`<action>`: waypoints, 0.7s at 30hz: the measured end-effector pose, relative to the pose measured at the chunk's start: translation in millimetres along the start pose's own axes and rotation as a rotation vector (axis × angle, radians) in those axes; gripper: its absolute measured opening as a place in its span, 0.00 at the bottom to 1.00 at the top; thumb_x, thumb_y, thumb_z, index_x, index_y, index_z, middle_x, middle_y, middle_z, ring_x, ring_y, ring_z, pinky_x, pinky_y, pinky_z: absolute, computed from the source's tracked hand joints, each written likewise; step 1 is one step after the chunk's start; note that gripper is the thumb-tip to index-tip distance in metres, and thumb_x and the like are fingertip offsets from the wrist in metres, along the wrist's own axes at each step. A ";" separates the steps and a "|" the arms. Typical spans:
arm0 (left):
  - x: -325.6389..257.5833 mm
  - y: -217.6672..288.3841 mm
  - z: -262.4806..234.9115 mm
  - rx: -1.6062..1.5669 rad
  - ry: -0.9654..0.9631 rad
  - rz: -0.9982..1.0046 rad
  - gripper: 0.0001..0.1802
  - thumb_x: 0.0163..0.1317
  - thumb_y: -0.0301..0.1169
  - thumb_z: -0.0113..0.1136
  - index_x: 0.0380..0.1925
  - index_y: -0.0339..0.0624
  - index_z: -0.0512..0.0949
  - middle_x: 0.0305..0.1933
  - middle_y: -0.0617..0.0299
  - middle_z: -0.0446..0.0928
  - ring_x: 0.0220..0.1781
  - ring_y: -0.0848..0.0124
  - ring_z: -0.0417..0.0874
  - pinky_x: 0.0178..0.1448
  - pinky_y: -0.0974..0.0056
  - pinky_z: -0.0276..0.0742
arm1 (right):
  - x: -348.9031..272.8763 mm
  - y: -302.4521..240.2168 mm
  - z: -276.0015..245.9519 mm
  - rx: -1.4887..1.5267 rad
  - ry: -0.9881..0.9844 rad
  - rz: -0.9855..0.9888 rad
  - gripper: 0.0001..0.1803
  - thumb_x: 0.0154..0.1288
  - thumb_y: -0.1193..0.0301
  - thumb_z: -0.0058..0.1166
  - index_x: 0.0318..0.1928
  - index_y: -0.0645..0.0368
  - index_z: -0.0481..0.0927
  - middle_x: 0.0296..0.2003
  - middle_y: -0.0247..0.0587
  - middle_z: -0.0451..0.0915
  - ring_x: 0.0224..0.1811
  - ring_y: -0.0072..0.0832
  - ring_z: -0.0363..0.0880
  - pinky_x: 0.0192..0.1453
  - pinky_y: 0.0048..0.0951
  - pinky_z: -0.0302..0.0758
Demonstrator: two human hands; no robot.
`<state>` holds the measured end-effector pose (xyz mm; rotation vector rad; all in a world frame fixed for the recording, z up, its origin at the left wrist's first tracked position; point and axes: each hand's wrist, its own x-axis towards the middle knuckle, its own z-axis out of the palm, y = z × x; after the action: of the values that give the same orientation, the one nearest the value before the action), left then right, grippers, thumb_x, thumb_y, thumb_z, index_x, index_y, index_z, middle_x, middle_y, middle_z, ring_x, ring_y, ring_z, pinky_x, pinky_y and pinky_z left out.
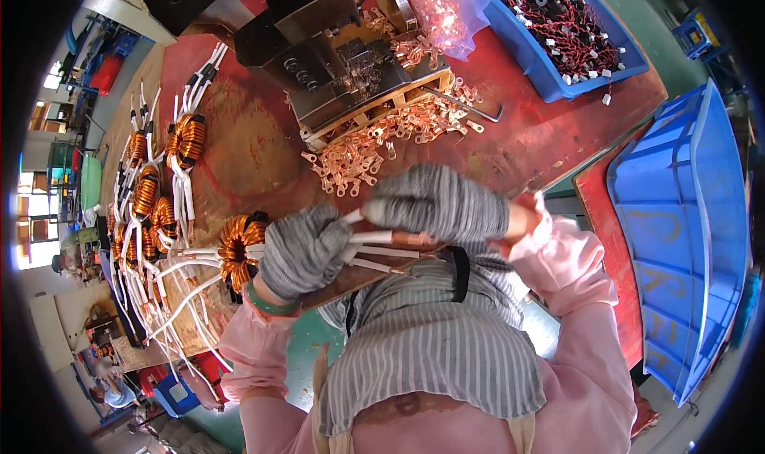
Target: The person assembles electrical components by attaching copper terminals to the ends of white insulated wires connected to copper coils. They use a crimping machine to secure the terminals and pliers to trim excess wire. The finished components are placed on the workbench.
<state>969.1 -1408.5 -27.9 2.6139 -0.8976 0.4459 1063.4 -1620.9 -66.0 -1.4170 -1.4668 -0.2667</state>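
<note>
My left hand (303, 251), in a grey knitted glove, is closed around the white wires of a copper-wound ring coil (237, 251). The coil lies just left of that hand. Several white wires (374, 252) run out to the right from my fist, and one has a bare copper end (414, 239). My right hand (438, 203), gloved alike, is closed above these wires. Its fingertips pinch a white wire near my left fist; whether a copper terminal is also in them is hidden. Loose copper ring terminals (355, 158) lie heaped beyond my hands.
A dark metal press (343, 64) stands on the red table, with a hex key (478, 107) beside it. More ring coils (185, 142) with white leads lie at left. A clear bag (446, 16) and a blue tray (526, 52) of wired parts are far right; a blue crate (665, 239) stands right.
</note>
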 end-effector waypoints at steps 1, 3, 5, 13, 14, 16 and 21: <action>5.0 -1.7 3.7 0.008 -0.016 -0.050 0.13 0.50 0.37 0.63 0.33 0.46 0.73 0.28 0.59 0.73 0.25 0.59 0.76 0.21 0.58 0.68 | 3.9 -5.0 -14.1 0.296 -0.037 0.457 0.15 0.63 0.65 0.52 0.46 0.59 0.78 0.33 0.46 0.77 0.36 0.38 0.79 0.39 0.34 0.76; 10.2 3.3 1.6 -0.001 -0.089 -0.187 0.10 0.51 0.32 0.64 0.32 0.45 0.74 0.33 0.56 0.76 0.29 0.57 0.78 0.28 0.57 0.72 | -1.6 -9.5 -29.5 0.591 -0.057 0.914 0.17 0.67 0.59 0.48 0.45 0.60 0.78 0.29 0.43 0.78 0.33 0.30 0.79 0.37 0.29 0.75; 14.4 3.3 5.4 0.022 -0.056 -0.160 0.10 0.52 0.32 0.63 0.32 0.45 0.74 0.35 0.56 0.76 0.32 0.58 0.79 0.31 0.58 0.73 | -5.6 -19.1 -42.8 0.590 -0.079 1.073 0.20 0.69 0.57 0.46 0.44 0.63 0.78 0.26 0.40 0.78 0.31 0.22 0.78 0.35 0.26 0.74; 22.9 26.2 15.2 0.165 0.021 -0.128 0.13 0.50 0.31 0.61 0.38 0.43 0.78 0.43 0.57 0.74 0.43 0.58 0.76 0.47 0.56 0.74 | -31.5 -36.0 -22.3 0.761 0.091 0.940 0.19 0.68 0.57 0.47 0.37 0.61 0.79 0.21 0.30 0.75 0.22 0.14 0.72 0.26 0.18 0.68; 25.3 29.1 17.0 0.195 0.034 -0.101 0.14 0.49 0.30 0.61 0.39 0.44 0.78 0.43 0.58 0.74 0.43 0.58 0.75 0.48 0.56 0.74 | -30.9 -37.4 -22.1 0.805 0.101 1.011 0.19 0.69 0.57 0.47 0.36 0.61 0.79 0.20 0.30 0.73 0.21 0.13 0.70 0.25 0.18 0.67; 26.2 32.4 21.2 0.216 0.027 -0.123 0.17 0.49 0.32 0.61 0.43 0.45 0.78 0.40 0.60 0.73 0.42 0.59 0.74 0.47 0.57 0.72 | -26.1 -43.1 -21.3 0.864 0.132 1.133 0.19 0.69 0.57 0.47 0.35 0.61 0.79 0.18 0.28 0.71 0.19 0.13 0.67 0.22 0.17 0.63; 33.1 41.3 26.7 0.194 0.048 -0.108 0.17 0.49 0.34 0.60 0.41 0.43 0.78 0.30 0.61 0.72 0.32 0.62 0.75 0.38 0.57 0.72 | -25.5 -46.0 -15.9 0.768 0.199 1.103 0.20 0.68 0.56 0.47 0.33 0.62 0.79 0.15 0.28 0.69 0.16 0.12 0.64 0.19 0.17 0.58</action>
<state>972.5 -1467.7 -29.8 2.7963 -0.7267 0.5904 1027.1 -1661.1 -56.6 -1.2733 -0.3666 0.7495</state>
